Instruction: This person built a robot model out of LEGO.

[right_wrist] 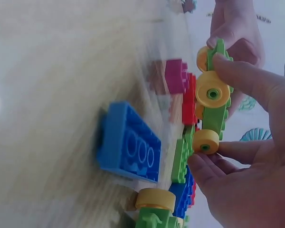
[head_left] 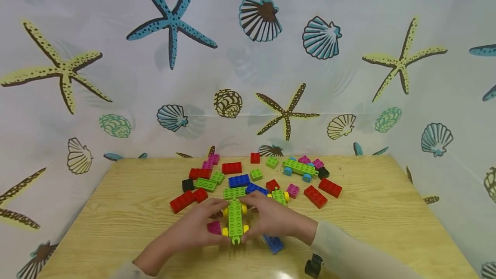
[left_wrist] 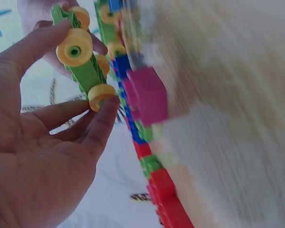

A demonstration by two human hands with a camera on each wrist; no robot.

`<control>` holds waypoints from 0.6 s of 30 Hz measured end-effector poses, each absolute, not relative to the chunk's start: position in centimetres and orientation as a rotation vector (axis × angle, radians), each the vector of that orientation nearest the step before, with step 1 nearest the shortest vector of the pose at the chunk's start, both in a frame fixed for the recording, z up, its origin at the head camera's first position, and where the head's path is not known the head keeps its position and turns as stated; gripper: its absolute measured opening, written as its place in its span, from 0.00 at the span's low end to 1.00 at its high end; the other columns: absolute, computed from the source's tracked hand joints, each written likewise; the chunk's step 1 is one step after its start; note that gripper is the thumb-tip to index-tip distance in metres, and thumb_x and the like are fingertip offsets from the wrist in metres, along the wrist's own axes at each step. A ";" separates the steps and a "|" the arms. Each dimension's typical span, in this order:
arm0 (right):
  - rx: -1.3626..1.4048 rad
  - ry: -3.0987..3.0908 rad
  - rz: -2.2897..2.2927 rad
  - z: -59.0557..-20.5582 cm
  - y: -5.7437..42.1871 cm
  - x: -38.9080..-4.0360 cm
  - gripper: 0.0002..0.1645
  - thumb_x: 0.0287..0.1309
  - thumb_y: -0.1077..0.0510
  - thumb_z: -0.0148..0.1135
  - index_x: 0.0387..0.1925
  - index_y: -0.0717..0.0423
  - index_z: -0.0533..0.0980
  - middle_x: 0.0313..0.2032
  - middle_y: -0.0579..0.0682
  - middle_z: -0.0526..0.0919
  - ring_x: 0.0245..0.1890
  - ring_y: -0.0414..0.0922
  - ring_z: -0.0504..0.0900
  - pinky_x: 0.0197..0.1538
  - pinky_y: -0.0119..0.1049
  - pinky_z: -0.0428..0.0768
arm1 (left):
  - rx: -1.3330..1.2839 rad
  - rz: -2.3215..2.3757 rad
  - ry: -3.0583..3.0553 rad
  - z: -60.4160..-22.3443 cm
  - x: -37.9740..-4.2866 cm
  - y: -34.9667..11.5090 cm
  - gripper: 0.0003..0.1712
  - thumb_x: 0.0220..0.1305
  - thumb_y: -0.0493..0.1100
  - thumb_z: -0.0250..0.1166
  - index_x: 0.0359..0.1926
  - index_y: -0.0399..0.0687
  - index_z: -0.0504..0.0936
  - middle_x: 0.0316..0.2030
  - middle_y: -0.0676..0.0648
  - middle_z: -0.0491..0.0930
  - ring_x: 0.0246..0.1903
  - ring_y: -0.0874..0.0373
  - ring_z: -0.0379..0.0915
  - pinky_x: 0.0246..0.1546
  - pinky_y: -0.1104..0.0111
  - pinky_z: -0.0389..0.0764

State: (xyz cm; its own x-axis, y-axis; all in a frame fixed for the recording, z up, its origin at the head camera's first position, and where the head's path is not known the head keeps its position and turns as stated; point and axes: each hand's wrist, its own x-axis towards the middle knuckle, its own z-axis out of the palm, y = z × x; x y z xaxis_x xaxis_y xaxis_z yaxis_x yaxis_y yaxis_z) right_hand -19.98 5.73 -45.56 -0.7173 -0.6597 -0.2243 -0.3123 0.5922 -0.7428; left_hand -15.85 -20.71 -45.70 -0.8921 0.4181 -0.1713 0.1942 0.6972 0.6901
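Note:
Between both hands is a green toy car base with studs on top, yellow wheels and a hitch at its near end. My left hand grips its left side, thumb at the near end and fingertips by the far wheel. From the right, my right hand pinches the other side the same way. In the wrist views the base is up off the table. A pink brick lies by the left hand. An overturned blue brick, hollow underside showing, lies near the right.
Another green car base with yellow wheels stands behind my right hand. Farther right is a longer green base with blue wheels. Red bricks, blue bricks and green bricks are scattered across the wooden table. A patterned curtain hangs behind.

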 end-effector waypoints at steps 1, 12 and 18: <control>-0.774 2.335 -0.969 -45.4 6.0 -19.6 0.58 0.59 0.42 0.87 0.84 0.50 0.69 0.74 0.50 0.74 0.72 0.53 0.81 0.74 0.53 0.84 | 0.499 1.001 2.594 -45.5 -15.5 -20.5 0.54 0.59 0.57 0.87 0.80 0.43 0.75 0.77 0.40 0.76 0.69 0.42 0.81 0.71 0.40 0.84; -0.692 2.320 -1.009 -45.2 9.9 -14.6 0.57 0.56 0.43 0.89 0.82 0.50 0.72 0.72 0.44 0.75 0.70 0.47 0.78 0.75 0.54 0.82 | 0.436 1.056 2.396 -45.3 -12.1 -16.6 0.57 0.60 0.60 0.87 0.82 0.44 0.73 0.78 0.44 0.73 0.73 0.40 0.76 0.72 0.36 0.81; -0.505 2.254 -0.998 -45.7 11.4 -13.1 0.54 0.58 0.41 0.88 0.80 0.50 0.73 0.74 0.49 0.75 0.70 0.52 0.78 0.73 0.62 0.84 | 0.442 0.985 2.339 -45.5 -11.2 -14.6 0.54 0.63 0.60 0.85 0.82 0.41 0.73 0.76 0.45 0.75 0.71 0.44 0.77 0.72 0.43 0.83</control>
